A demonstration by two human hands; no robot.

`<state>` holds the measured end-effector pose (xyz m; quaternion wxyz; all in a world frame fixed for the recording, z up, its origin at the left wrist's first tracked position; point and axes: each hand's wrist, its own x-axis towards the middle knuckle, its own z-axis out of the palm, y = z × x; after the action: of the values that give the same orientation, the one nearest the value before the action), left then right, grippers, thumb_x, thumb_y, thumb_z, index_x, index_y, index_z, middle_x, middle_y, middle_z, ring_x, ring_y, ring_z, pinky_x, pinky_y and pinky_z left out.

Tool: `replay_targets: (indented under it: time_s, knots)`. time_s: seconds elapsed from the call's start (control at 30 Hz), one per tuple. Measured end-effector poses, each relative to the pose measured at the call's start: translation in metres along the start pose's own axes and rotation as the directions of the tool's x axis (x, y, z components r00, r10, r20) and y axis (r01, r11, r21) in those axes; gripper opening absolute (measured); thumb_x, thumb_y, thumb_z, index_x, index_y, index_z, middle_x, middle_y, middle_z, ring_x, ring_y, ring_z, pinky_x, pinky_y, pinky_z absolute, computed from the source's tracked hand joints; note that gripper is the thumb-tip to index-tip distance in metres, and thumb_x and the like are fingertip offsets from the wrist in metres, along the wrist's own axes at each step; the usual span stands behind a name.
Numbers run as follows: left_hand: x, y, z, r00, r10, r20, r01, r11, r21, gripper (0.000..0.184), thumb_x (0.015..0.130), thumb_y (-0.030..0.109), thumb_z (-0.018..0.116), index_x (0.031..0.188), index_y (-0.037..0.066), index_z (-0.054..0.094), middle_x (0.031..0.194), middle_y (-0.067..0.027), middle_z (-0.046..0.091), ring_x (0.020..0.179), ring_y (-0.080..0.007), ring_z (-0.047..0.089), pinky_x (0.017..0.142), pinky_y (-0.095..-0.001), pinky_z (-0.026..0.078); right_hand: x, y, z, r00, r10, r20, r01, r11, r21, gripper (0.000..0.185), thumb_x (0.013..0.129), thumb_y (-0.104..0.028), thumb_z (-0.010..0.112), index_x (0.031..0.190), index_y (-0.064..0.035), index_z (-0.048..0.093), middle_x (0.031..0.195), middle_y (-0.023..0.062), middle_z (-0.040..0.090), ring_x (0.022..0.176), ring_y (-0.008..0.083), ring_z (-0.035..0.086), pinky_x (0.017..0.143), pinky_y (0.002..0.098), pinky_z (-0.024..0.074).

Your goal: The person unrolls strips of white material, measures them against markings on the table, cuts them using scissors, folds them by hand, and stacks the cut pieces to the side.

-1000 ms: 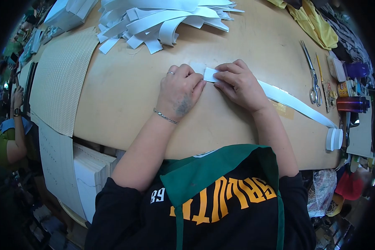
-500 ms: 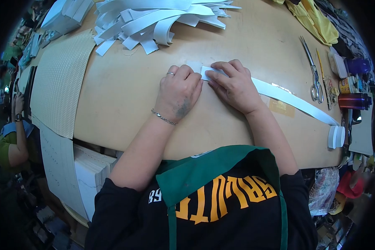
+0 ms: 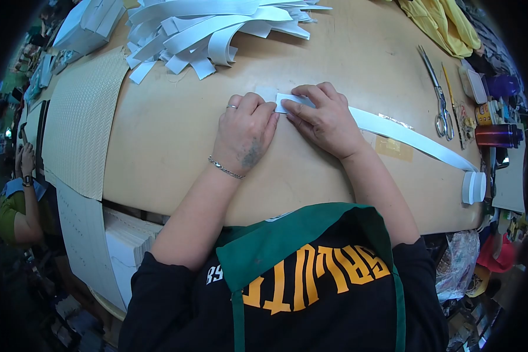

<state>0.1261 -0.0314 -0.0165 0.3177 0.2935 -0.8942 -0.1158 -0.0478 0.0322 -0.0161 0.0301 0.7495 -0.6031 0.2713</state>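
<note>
A long white strip (image 3: 413,135) runs across the table to the right, ending at a small white roll (image 3: 474,188). My right hand (image 3: 327,120) has its fingers bent over the strip near its left end, pressing it with thumb and fingertips. Close against that end is my left hand (image 3: 246,129), closed, its fingers curled down and its fingertips mostly hidden; whether it grips the strip I cannot tell. A faint pale patch (image 3: 266,91) shows on the table just beyond the left fingers.
A heap of white strips (image 3: 211,35) lies at the far side. Scissors (image 3: 440,100), a thin yellow stick (image 3: 450,94) and a dark tumbler (image 3: 497,136) are on the right. A textured sheet (image 3: 82,129) covers the left side. Another person's arm (image 3: 29,193) shows at far left.
Both hands stay at the strip's end with nearly the same grip. The whole view has shifted slightly; the strip's end still lies between the hands.
</note>
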Motion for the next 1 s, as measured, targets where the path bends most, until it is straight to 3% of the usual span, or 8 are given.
replay_targets:
  time_s: [0.13, 0.33, 0.5, 0.6, 0.7, 0.8, 0.83, 1.0]
  knots:
    - [0.0, 0.001, -0.001, 1.0, 0.005, 0.021, -0.006, 0.999, 0.035, 0.013, 0.074, 0.005, 0.067, 0.087, 0.003, 0.063, 0.084, -0.009, 0.057, 0.078, -0.0267, 0.053, 0.07, -0.0356, 0.046, 0.0, -0.002, 0.0, 1.0, 0.024, 0.013, -0.024, 1.0, 0.008, 0.022, 0.074, -0.02, 0.067, 0.096, -0.0197, 0.067, 0.103, 0.0, 0.057, 0.094, 0.0208, 0.051, 0.075, 0.0379, 0.044]
    - [0.001, -0.003, 0.007, 0.955, 0.297, -0.009, -0.296, 0.949, -0.106, 0.019, 0.073, 0.002, 0.063, 0.092, 0.002, 0.06, 0.095, -0.0108, 0.058, 0.083, -0.0286, 0.059, 0.072, -0.036, 0.05, 0.001, -0.002, -0.002, 0.998, 0.056, 0.021, -0.057, 0.997, 0.049, 0.019, 0.076, -0.023, 0.065, 0.095, -0.0181, 0.067, 0.101, 0.0022, 0.055, 0.096, 0.0225, 0.05, 0.077, 0.039, 0.0436]
    - [0.009, 0.004, -0.008, 0.927, 0.246, 0.283, -0.254, 0.967, -0.01, 0.02, 0.077, 0.0, 0.054, 0.097, 0.004, 0.055, 0.092, -0.0116, 0.056, 0.076, -0.0292, 0.058, 0.067, -0.0355, 0.049, 0.001, 0.0, -0.01, 0.977, 0.163, 0.138, -0.171, 0.984, 0.051, 0.037, 0.075, -0.03, 0.068, 0.107, -0.0143, 0.058, 0.103, 0.0069, 0.053, 0.101, 0.0273, 0.049, 0.081, 0.0417, 0.0428]
    - [0.019, 0.014, -0.012, 0.907, 0.241, 0.347, -0.272, 0.961, 0.044, 0.02, 0.077, -0.001, 0.052, 0.096, 0.005, 0.054, 0.089, -0.0118, 0.054, 0.073, -0.0297, 0.058, 0.064, -0.036, 0.048, -0.002, 0.006, -0.037, 0.884, 0.336, 0.324, -0.36, 0.933, 0.015, 0.053, 0.076, -0.041, 0.068, 0.117, -0.0124, 0.049, 0.106, 0.0113, 0.055, 0.104, 0.0317, 0.051, 0.087, 0.0428, 0.0412]
    - [0.022, 0.02, -0.009, 0.897, 0.233, 0.375, -0.294, 0.949, 0.113, 0.02, 0.076, -0.001, 0.051, 0.095, 0.005, 0.054, 0.088, -0.0119, 0.054, 0.072, -0.0298, 0.058, 0.064, -0.0362, 0.048, -0.017, 0.027, -0.078, 0.727, 0.439, 0.527, -0.518, 0.855, 0.003, 0.051, 0.078, -0.042, 0.066, 0.116, -0.0115, 0.049, 0.104, 0.0142, 0.059, 0.101, 0.0333, 0.055, 0.088, 0.0423, 0.0416]
    - [0.025, 0.021, -0.008, 0.89, 0.238, 0.389, -0.311, 0.941, 0.137, 0.02, 0.075, -0.002, 0.051, 0.093, 0.004, 0.053, 0.088, -0.0119, 0.053, 0.071, -0.0298, 0.058, 0.063, -0.0363, 0.048, -0.055, 0.066, -0.106, 0.663, 0.549, 0.51, -0.685, 0.719, 0.116, 0.037, 0.084, -0.027, 0.063, 0.115, -0.0119, 0.049, 0.094, 0.0117, 0.062, 0.092, 0.0281, 0.059, 0.081, 0.0362, 0.0445]
    - [0.025, 0.021, -0.009, 0.888, 0.239, 0.393, -0.314, 0.94, 0.138, 0.02, 0.075, -0.002, 0.051, 0.093, 0.004, 0.053, 0.088, -0.0119, 0.053, 0.071, -0.0298, 0.058, 0.063, -0.0364, 0.048, -0.067, 0.074, -0.118, 0.682, 0.564, 0.465, -0.686, 0.714, 0.139, 0.031, 0.085, -0.021, 0.062, 0.112, -0.0117, 0.051, 0.09, 0.0083, 0.062, 0.085, 0.021, 0.058, 0.077, 0.031, 0.0438]
    - [0.026, 0.021, -0.01, 0.87, 0.258, 0.419, -0.335, 0.934, 0.12, 0.032, 0.074, -0.001, 0.052, 0.105, 0.006, 0.055, 0.087, -0.0111, 0.053, 0.07, -0.0293, 0.057, 0.063, -0.0359, 0.049, -0.087, 0.079, -0.134, 0.553, 0.714, 0.43, -0.816, 0.567, 0.108, 0.023, 0.08, -0.02, 0.068, 0.097, -0.0078, 0.058, 0.08, 0.0051, 0.06, 0.075, 0.0136, 0.053, 0.069, 0.0275, 0.0431]
